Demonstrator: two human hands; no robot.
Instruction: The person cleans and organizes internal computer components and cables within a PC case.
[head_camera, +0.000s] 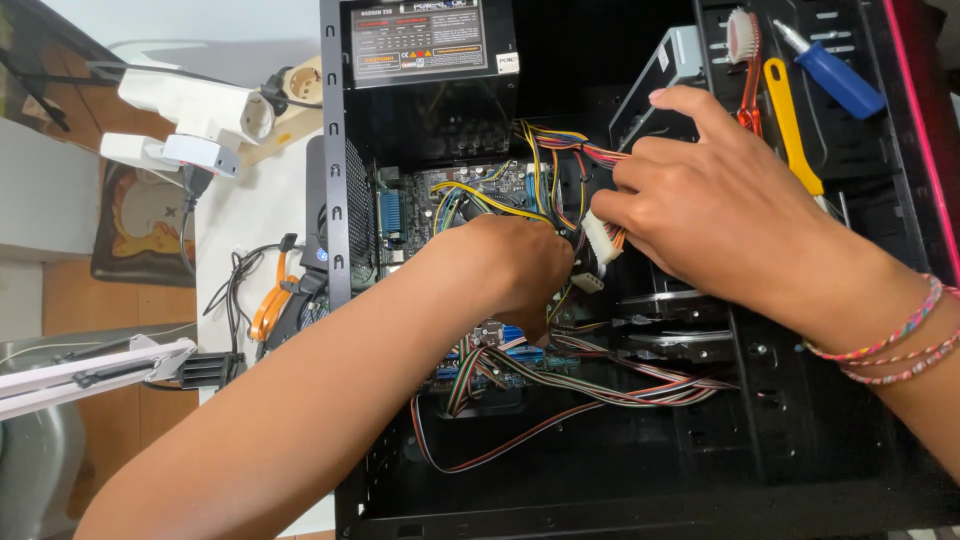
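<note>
Both hands are working inside an open black metal computer case lying on its side on a white tabletop. The right hand is reaching in from the right, its fingers curled closed around a white plastic multi-pin power connector, which is sitting just above the middle of the case with a bundle of yellow, red, orange and black wires running up from it toward the boxy black power supply unit in the top corner. The left hand is coming in from the lower left, bent downward with its fingers tucked among the cables over the blue-and-green motherboard; whether it is gripping anything cannot be told, since the fingertips are hidden. The two hands are lying just beside each other, the connector between them. A flat striped ribbon of coloured wires is trailing across the case floor below them. On the case's right wall are resting a red-handled brush, a yellow plastic pry tool and a blue-handled screwdriver.
</note>
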